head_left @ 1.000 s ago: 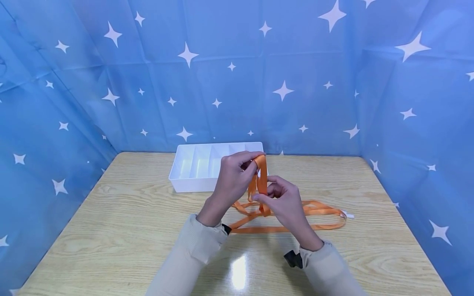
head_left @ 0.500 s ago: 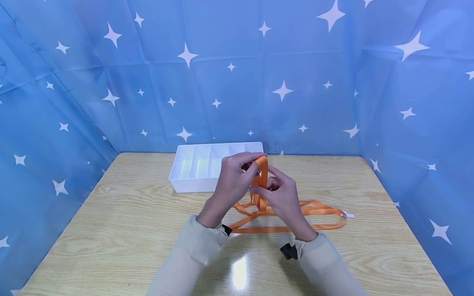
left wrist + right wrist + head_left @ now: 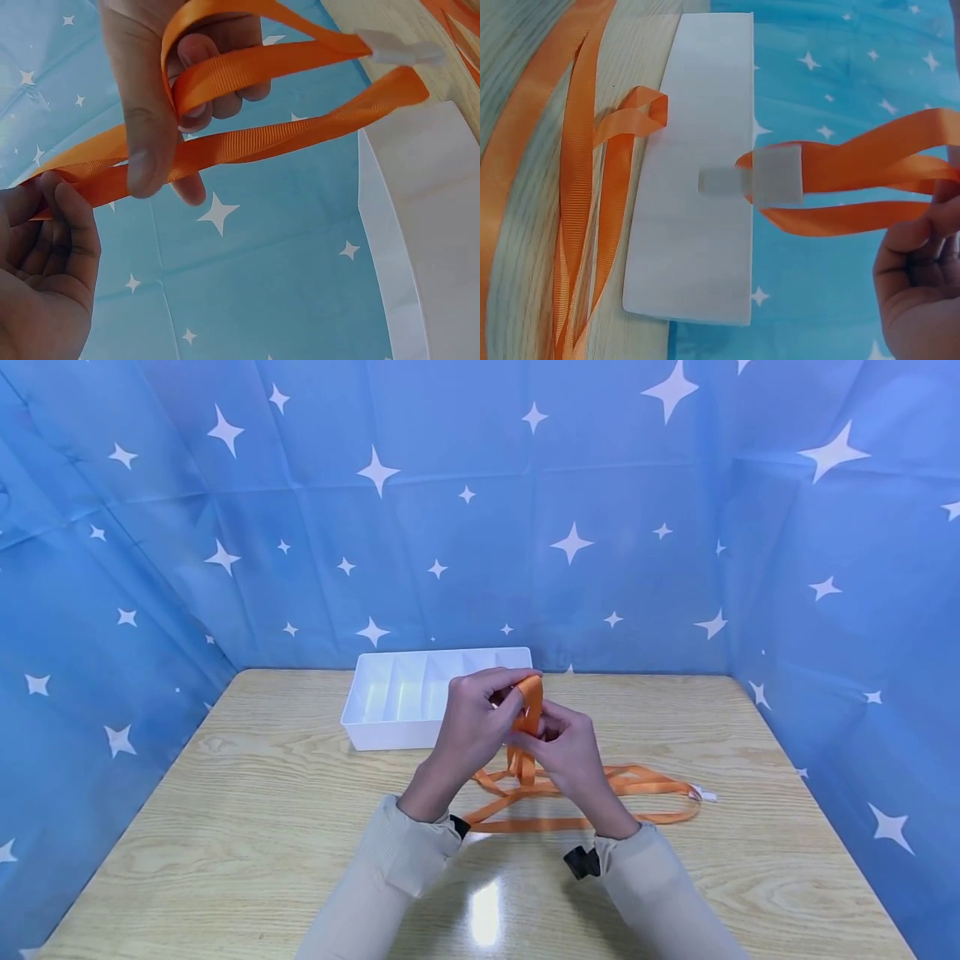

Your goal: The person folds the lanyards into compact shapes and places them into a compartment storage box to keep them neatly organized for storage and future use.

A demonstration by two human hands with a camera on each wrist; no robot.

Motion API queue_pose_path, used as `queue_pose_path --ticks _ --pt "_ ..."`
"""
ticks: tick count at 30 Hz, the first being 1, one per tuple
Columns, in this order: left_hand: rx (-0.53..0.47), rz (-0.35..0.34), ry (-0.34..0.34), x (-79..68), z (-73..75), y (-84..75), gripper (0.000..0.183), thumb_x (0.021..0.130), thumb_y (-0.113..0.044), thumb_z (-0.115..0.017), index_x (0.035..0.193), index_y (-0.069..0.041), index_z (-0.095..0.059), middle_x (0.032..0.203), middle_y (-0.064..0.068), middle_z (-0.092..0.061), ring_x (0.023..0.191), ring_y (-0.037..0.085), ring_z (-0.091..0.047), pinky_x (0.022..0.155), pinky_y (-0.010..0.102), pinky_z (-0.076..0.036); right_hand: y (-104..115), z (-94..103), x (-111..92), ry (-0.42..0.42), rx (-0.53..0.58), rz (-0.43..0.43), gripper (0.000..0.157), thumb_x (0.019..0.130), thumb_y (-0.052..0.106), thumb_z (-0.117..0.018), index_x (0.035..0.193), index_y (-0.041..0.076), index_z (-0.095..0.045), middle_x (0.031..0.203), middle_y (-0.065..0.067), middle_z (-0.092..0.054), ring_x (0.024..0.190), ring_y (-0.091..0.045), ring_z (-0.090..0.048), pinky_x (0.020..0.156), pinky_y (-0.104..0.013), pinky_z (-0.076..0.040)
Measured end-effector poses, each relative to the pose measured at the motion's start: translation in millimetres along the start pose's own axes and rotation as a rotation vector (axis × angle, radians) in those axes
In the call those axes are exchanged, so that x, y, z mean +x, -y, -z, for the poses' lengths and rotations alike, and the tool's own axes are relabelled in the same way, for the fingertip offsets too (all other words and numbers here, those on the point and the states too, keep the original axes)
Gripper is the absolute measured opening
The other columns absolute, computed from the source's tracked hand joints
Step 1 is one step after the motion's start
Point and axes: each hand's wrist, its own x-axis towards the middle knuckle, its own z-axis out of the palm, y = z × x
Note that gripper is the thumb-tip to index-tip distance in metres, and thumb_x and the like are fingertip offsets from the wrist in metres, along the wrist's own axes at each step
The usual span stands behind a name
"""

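Note:
An orange lanyard [image 3: 531, 702] hangs folded in loops between both hands, above the table. My left hand [image 3: 480, 706] pinches the top of the fold; in the left wrist view this hand [image 3: 45, 277] appears at lower left. Just below and to the right, my right hand [image 3: 566, 747] pinches the hanging strands between thumb and fingers. The right wrist view shows that hand [image 3: 919, 281] at the right edge. A white plastic clip [image 3: 776, 176] dangles at the held lanyard's lower end. More orange lanyards [image 3: 652, 787] lie spread on the table beneath, with a white clip [image 3: 702, 794] at their right end.
Behind the left hand stands a white divided box [image 3: 397, 732], partly covered by that hand. The wooden table [image 3: 247, 810] reaches back to a blue curtain [image 3: 480, 527] with white stars, which also hangs along both sides.
My right hand has moved up and slightly left along the lanyard, closer to my left hand, and its fingers have closed on the strands. The left hand stays nearly in place.

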Motion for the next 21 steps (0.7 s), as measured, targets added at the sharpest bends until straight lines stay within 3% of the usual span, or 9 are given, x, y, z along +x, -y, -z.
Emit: queue_pose_path --ticks 10,16,21 --pt "0.009 -0.010 -0.005 0.4 2.6 -1.8 0.020 0.095 0.003 -0.060 0.109 0.004 -0.074 0.095 0.013 -0.074 0.071 0.016 -0.065 0.068 0.023 -0.056 1 -0.6 2 0.031 0.026 -0.003 0.023 0.086 0.016 -0.079 0.105 0.003 -0.076 0.077 -0.010 -0.072 0.062 -0.019 -0.061 0.061 -0.030 -0.055" --pt "0.006 -0.011 -0.022 2.9 7.6 -0.3 0.018 0.095 0.001 -0.062 0.109 0.003 -0.074 0.089 0.013 -0.073 0.063 0.014 -0.061 0.061 0.025 -0.056 1 -0.5 -2 0.046 0.048 0.026 0.013 0.087 0.013 -0.078 0.093 0.002 -0.078 0.064 -0.011 -0.063 0.054 -0.016 -0.049 0.049 -0.026 -0.041" --pt "-0.001 0.009 -0.036 5.7 10.6 2.9 0.018 0.095 0.001 -0.063 0.108 0.004 -0.075 0.084 0.013 -0.073 0.060 0.015 -0.063 0.061 0.025 -0.056 1 0.3 -7 0.069 0.073 0.046 0.009 0.088 0.011 -0.077 0.088 0.002 -0.077 0.063 -0.008 -0.061 0.053 -0.014 -0.046 0.047 -0.026 -0.037"
